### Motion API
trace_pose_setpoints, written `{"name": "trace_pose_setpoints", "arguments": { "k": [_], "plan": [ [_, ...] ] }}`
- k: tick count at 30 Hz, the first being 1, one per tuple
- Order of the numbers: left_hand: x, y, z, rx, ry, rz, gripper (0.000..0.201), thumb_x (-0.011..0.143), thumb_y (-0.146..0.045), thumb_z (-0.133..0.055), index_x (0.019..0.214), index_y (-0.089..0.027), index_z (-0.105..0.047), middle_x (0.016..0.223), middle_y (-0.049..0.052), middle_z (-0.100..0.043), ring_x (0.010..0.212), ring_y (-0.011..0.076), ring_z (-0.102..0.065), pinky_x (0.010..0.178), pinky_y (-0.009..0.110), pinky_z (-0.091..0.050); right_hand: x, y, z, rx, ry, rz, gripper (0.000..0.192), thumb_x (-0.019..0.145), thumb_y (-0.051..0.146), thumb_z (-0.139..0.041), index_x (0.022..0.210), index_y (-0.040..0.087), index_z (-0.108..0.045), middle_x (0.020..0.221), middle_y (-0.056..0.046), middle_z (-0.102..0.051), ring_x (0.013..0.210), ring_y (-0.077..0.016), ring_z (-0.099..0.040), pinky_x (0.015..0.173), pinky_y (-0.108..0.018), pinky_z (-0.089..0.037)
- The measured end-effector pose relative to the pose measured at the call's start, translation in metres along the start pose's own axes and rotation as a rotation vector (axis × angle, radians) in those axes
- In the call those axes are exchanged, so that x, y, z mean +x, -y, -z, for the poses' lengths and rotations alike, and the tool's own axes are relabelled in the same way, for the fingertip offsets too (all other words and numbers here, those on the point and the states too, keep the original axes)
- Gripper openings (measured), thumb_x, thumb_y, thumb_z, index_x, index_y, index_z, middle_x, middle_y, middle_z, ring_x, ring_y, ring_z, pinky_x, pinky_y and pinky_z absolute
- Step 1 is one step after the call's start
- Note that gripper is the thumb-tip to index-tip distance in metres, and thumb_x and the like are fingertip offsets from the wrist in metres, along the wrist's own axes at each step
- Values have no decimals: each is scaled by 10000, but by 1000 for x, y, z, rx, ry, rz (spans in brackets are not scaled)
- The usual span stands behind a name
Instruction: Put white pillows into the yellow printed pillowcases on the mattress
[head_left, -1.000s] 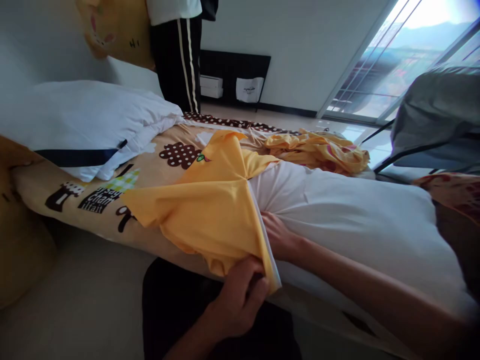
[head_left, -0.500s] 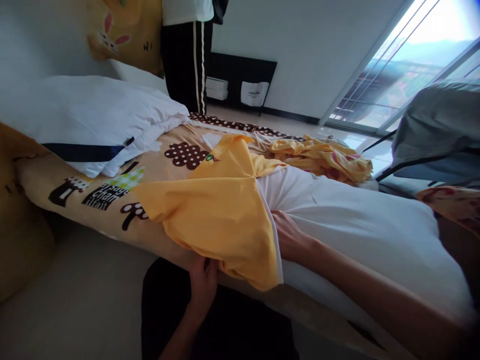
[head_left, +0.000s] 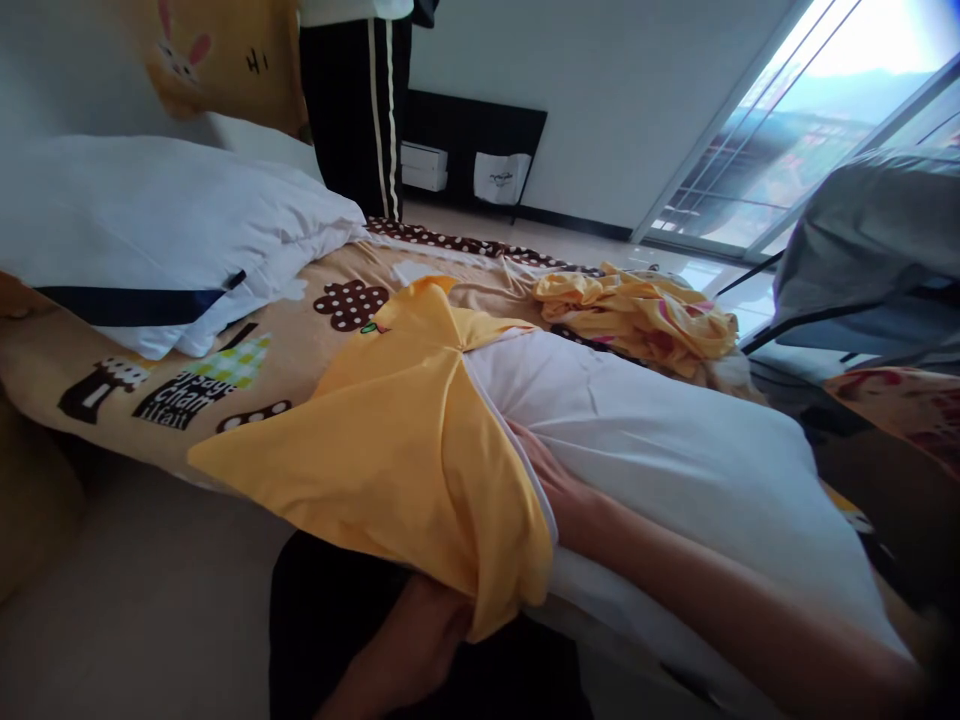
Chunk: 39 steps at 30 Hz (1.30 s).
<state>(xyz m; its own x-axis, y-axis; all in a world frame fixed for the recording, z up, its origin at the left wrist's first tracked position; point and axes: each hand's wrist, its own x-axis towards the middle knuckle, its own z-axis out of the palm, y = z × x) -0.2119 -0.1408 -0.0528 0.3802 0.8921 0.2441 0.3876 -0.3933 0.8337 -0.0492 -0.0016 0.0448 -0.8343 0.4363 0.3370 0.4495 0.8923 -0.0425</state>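
A yellow pillowcase (head_left: 375, 460) is partly over a white pillow (head_left: 675, 430) lying across the bed. My left hand (head_left: 431, 625) is closed on the pillowcase's lower near edge, its fingertips hidden by the cloth. My right hand (head_left: 544, 475) reaches under the white-trimmed opening of the pillowcase, against the pillow. Its fingers are mostly covered, but creases in the pillow gather at them, as with a grip. The far corner of the pillowcase points left, flat and loose over the beige patterned bed sheet (head_left: 289, 345).
A white pillow with a navy band (head_left: 150, 230) lies left. Crumpled yellow bedding (head_left: 645, 315) is on the bed's far side. Another person in striped black trousers (head_left: 352, 120) stands behind, near a yellow rabbit-print cloth (head_left: 225, 60). A grey-covered chair (head_left: 877, 250) stands right.
My left hand has moved down and right with the pillowcase edge. The pillowcase has spread, its pointed corner reaching further left. My right hand stays under the opening.
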Motion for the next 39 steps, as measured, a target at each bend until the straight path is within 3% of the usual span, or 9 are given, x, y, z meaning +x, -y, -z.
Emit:
{"name": "trace_pose_setpoints", "arguments": {
  "k": [7,12,15,17,22,28,31,34,39],
  "plan": [
    [-31,-19,32,245,-362,-11,102,917,-163,-495,936,-209,-584,750,4,-667,629,118,-643,590,195,-474,-75,31,49,-256,76,-81,473,935,361,-505,1386,219,-502,1510,-115,-409,1403,-252,-356,1090,-446,-368],
    [15,-63,14,474,-548,-140,253,901,-366,-553,1040,-157,-528,759,53,-613,692,180,-603,647,293,-479,-146,60,40,-517,-7,-283,637,958,356,-444,1545,206,-249,1505,-176,-401,1336,-331,-434,1024,-487,-340],
    [45,-58,-3,687,-566,-75,464,881,-591,-508,929,-131,-540,756,84,-598,698,239,-599,590,337,-444,-168,69,27,-692,-10,-456,685,947,258,-419,1570,201,-138,1472,-240,-414,1293,-406,-455,935,-542,-355],
    [55,-46,-9,760,-571,-80,346,918,-485,-513,794,-162,-511,696,58,-556,655,221,-569,568,323,-401,-172,66,21,-752,-23,-497,685,949,233,-398,1571,180,-114,1411,-261,-474,1252,-406,-490,909,-547,-366],
    [46,-32,-1,497,-480,-250,257,930,-125,-484,681,-177,-447,635,3,-475,597,125,-477,583,246,-352,-158,42,29,-638,-92,-345,648,944,107,-397,1556,201,-202,977,-95,-669,914,-208,-614,835,-357,-439],
    [58,-76,-5,33,-282,-341,265,967,-167,-406,704,-185,-389,632,-18,-474,570,88,-433,543,218,-333,-118,35,65,-455,-128,-212,534,952,112,-433,1482,157,-375,727,-5,-576,680,-146,-528,647,-263,-456],
    [77,-98,-14,-164,-233,-345,313,990,-236,-382,681,-188,-358,609,-18,-451,564,93,-400,537,231,-324,-99,37,68,-455,-108,-204,306,945,122,-440,1151,155,-663,759,-36,-605,716,-159,-536,627,-275,-454],
    [87,-103,-22,-325,-182,-277,368,999,-322,-379,657,-187,-352,580,-23,-413,554,95,-382,542,238,-325,-91,30,53,-418,-79,-236,266,927,138,-478,767,179,-687,786,-56,-628,716,-170,-537,560,-274,-427],
    [64,-66,-18,-260,-52,-136,413,991,-401,-376,652,-175,-437,595,-5,-487,572,100,-443,563,225,-365,-109,22,35,-424,-52,-190,376,933,107,-442,1276,141,-590,853,-54,-643,761,-173,-549,649,-285,-463]
  ]
}}
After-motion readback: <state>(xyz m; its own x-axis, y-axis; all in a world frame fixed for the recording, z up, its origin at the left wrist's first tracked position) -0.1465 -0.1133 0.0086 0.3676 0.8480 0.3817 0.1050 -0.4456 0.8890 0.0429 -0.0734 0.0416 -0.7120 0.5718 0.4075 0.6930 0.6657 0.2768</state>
